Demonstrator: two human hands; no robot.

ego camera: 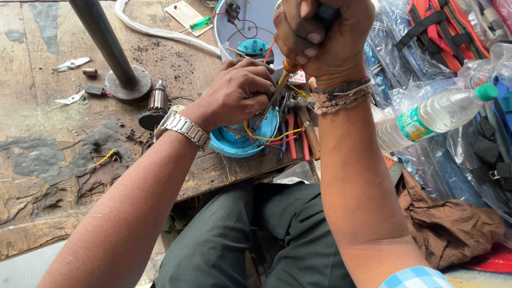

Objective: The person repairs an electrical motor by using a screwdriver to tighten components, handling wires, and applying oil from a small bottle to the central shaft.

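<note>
My left hand (238,92), with a metal watch on the wrist, presses down on a round blue appliance part (234,143) with yellow and red wires coming out of it. My right hand (320,37) is closed around the handle of a screwdriver (285,72) whose orange-collared shaft points down into the blue part beside my left fingers. A white and blue appliance housing (245,26) lies just beyond the hands.
Worn wooden workbench (48,160) with a dark metal pole on a round base (125,82), a motor armature (156,104), pliers with red handles (292,140), a plastic water bottle (432,114), bagged goods at right, brown cloth (448,226).
</note>
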